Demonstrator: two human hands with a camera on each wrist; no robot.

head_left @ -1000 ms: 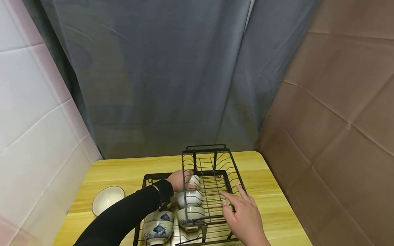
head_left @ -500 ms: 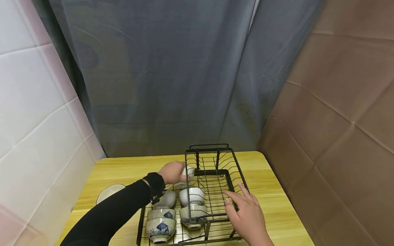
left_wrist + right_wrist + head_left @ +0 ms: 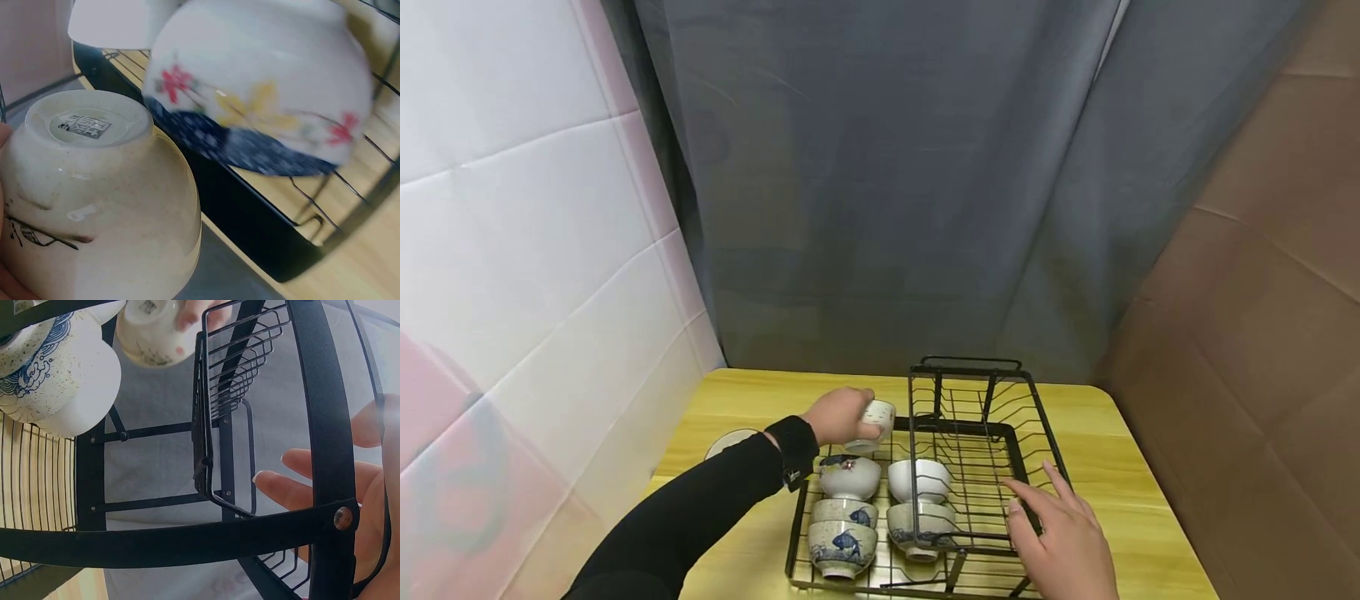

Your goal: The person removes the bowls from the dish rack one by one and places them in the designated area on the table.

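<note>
My left hand point(image 3: 842, 417) grips a small cream bowl point(image 3: 880, 419) beyond the back row of bowls, just left of the raised rack tier. Its footed base with a square stamp and a painted branch show in the left wrist view. Nearest to it is a white bowl with red and yellow flowers and a blue rim point(image 3: 262, 94), tilted in the black wire dish rack point(image 3: 977, 550). By the right side of the upper tier point(image 3: 977, 475), my right hand point(image 3: 1063, 533) has its fingers extended; the right wrist view shows them behind black bars, contact unclear.
In the rack's lower tier, speckled bowls with blue fish point(image 3: 844, 546) stand at front left. A plain white bowl point(image 3: 919, 481) and a blue-patterned bowl point(image 3: 921, 527) sit beside them. A pale dish point(image 3: 730, 440) lies left of the rack, partly hidden by my sleeve.
My left hand has drawn the cream bowl leftward out from behind the upper tier's bars. The head view has turned left. My right hand stays by the rack.
</note>
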